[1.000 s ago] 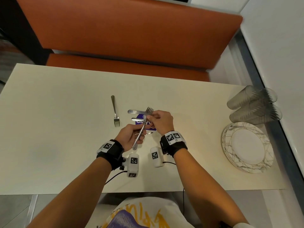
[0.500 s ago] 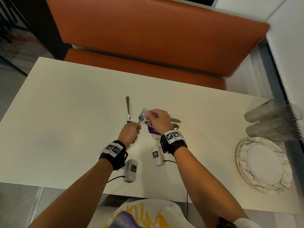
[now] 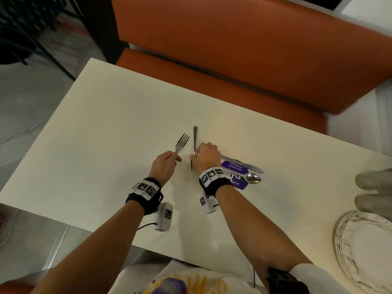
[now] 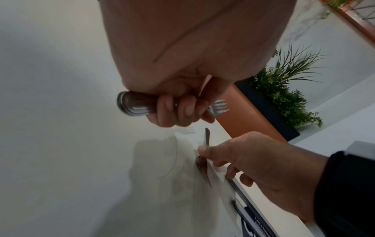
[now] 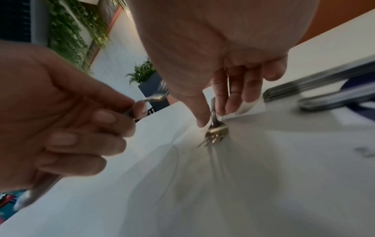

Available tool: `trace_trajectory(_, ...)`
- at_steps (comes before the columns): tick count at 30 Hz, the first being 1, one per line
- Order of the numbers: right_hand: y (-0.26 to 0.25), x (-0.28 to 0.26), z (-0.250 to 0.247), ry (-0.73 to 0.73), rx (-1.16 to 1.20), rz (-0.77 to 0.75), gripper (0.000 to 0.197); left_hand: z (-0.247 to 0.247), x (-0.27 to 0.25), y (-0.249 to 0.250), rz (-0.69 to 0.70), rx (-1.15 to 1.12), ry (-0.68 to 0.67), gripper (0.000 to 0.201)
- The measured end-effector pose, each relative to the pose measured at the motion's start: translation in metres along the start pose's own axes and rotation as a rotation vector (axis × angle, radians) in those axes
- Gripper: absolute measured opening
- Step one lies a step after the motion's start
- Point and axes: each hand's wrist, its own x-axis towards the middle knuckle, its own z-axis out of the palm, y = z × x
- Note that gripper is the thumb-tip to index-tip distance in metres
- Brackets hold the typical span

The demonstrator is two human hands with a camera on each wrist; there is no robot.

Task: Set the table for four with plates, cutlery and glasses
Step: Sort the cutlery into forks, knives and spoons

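Each hand is gripping a fork: left hand [image 3: 164, 164] lifting one [image 3: 182, 142], right hand [image 3: 206, 155] pinching another [image 3: 194, 145]; plates [image 3: 367, 251] and glasses [image 3: 374, 192] are waiting stacked aside, nothing laid.

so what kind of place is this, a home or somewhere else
Probably an office pantry or canteen, not a home: an orange booth bench runs along the white table, a purple sticker mentions keeping pantries clean, and planter boxes line the wall.

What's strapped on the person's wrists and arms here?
Each forearm is bare. The left wrist band and right wrist band are black with white strips of square black-and-white markers. A white camera box with a marker hangs under each; a thin black cable leaves the left one. White sleeve at right elbow.
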Motion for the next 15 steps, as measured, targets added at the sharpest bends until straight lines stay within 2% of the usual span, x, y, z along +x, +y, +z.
trace_trajectory(3, -0.006, 0.001, 0.006, -0.019, -0.019, 0.002, 0.029, -0.005, 0.007, 0.004, 0.073, 0.106, 0.018, 0.032)
trace_trajectory(6, -0.006, -0.004, 0.005, -0.025, 0.014, -0.029, 0.017, -0.008, 0.010, 0.014, 0.233, 0.299, 0.047, 0.029)
trace_trajectory(10, 0.004, -0.017, -0.008, -0.053, 0.141, -0.093, 0.005, -0.005, 0.012, 0.036, 0.438, 0.429, 0.067, 0.025)
trace_trajectory(12, 0.012, -0.024, -0.020, -0.066, 0.210, -0.137, 0.005, -0.001, 0.014, 0.045, 0.491, 0.485, 0.014, 0.024)
trace_trajectory(15, 0.025, -0.037, -0.046, -0.113, 0.309, -0.199, 0.009, 0.007, 0.016, 0.052, 0.510, 0.553, -0.154, 0.026)
